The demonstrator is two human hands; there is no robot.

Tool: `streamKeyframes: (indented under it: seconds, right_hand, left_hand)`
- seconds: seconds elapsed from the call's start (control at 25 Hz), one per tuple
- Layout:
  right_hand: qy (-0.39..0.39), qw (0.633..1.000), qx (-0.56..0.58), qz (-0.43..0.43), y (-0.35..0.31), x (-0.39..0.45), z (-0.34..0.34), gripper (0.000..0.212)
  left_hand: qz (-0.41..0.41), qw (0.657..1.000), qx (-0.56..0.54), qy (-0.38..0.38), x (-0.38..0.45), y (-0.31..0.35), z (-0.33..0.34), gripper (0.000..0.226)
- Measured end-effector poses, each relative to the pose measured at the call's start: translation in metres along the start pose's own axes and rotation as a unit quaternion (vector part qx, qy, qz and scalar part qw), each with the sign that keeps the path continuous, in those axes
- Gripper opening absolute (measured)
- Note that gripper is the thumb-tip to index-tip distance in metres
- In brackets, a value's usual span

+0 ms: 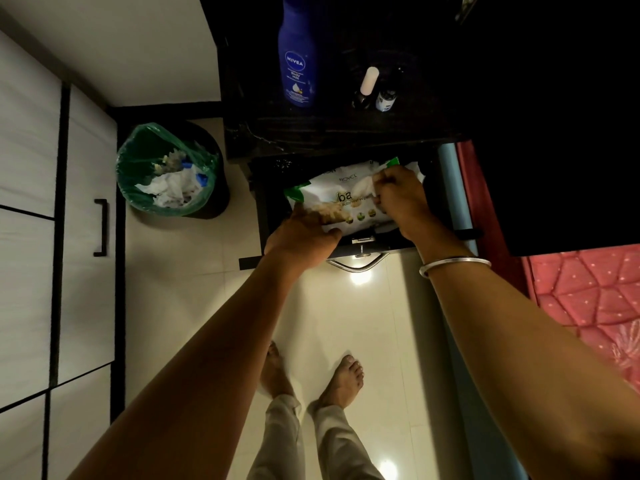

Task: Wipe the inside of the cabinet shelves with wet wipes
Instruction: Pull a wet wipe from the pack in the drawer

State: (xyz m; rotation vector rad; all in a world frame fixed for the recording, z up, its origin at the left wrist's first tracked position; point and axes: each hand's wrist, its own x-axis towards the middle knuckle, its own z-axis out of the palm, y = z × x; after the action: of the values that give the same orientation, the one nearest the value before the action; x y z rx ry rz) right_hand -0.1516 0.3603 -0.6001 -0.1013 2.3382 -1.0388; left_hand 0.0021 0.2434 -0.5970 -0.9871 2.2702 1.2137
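Note:
A white and green pack of wet wipes (332, 192) lies in the open drawer (263, 202) of a dark cabinet. My left hand (301, 237) grips the pack's near left edge, thumb on top. My right hand (401, 195) is over the pack's right half, its fingertips pinching a white wipe (367, 183) at the pack's opening. Most of the drawer's inside is hidden under the pack and my hands.
On the dark cabinet top (263, 133) stand a blue lotion bottle (298, 53) and two small bottles (375, 90). A bin with a green bag (166, 168) full of used tissues stands left of the drawer. White wardrobe doors (69, 202) at left, a pink bed (588, 292) at right.

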Motion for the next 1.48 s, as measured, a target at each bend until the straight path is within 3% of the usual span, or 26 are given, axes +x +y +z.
streamKeyframes:
  seconds: [0.16, 0.28, 0.4, 0.52, 0.64, 0.68, 0.76, 0.92, 1.0, 1.08, 1.16, 1.28, 1.36, 1.48]
  right_hand:
    - [0.012, 0.998, 0.014, -0.068, -0.003, -0.002, -0.003, 0.01]
    - [-0.005, 0.989, -0.057, -0.139, 0.001, -0.003, -0.005, 0.022]
    - [-0.027, 0.98, -0.099, -0.173, 0.004, -0.001, -0.003, 0.016]
    - [-0.061, 0.984, -0.093, -0.139, 0.002, 0.004, -0.002, 0.019]
    - [-0.099, 0.986, -0.067, -0.119, -0.001, 0.004, -0.006, 0.023]
    - [-0.104, 0.987, -0.046, -0.11, -0.002, 0.004, -0.008, 0.024]
    - [-0.084, 0.993, 0.006, -0.087, -0.001, 0.005, -0.012, 0.021]
    - [-0.024, 0.996, 0.084, -0.007, 0.0, 0.003, -0.011, 0.007]
    - [-0.023, 0.993, 0.112, 0.038, -0.002, 0.003, -0.01, 0.013]
    - [-0.048, 0.978, 0.184, 0.088, -0.005, 0.0, -0.009, 0.023]
    - [-0.067, 0.977, 0.192, 0.065, -0.007, -0.004, -0.008, 0.021]
    - [-0.037, 0.988, 0.148, -0.001, -0.009, -0.006, -0.005, 0.016]
    - [-0.009, 0.975, 0.22, 0.01, -0.009, -0.004, -0.006, 0.02]
    - [-0.003, 0.927, 0.365, 0.091, -0.009, -0.004, -0.005, 0.017]
  left_hand:
    - [0.007, 1.0, 0.027, 0.004, -0.002, 0.001, 0.0, 0.064]
    - [0.095, 0.982, 0.12, 0.108, -0.002, 0.01, -0.001, 0.038]
    - [0.159, 0.975, 0.009, 0.156, 0.012, 0.028, -0.001, 0.024]
    - [0.096, 0.979, -0.134, 0.116, 0.03, 0.04, 0.003, 0.022]
    - [0.058, 0.98, -0.13, 0.141, 0.038, 0.044, 0.007, 0.005]
    - [0.046, 0.977, -0.14, 0.157, 0.039, 0.045, 0.006, 0.015]
    - [0.028, 0.973, -0.144, 0.177, 0.042, 0.044, 0.005, 0.026]
    - [0.023, 0.978, -0.095, 0.183, 0.039, 0.051, 0.004, 0.016]
    - [0.035, 0.979, -0.081, 0.184, 0.039, 0.053, 0.007, 0.019]
    - [0.052, 0.975, -0.135, 0.168, 0.039, 0.056, 0.01, 0.016]
    - [0.07, 0.975, -0.164, 0.133, 0.037, 0.058, 0.013, 0.009]
    - [0.094, 0.982, -0.096, 0.131, 0.038, 0.056, 0.016, 0.01]
    - [0.092, 0.981, -0.089, 0.144, 0.041, 0.054, 0.017, 0.009]
    - [0.076, 0.982, -0.098, 0.144, 0.041, 0.053, 0.014, 0.008]
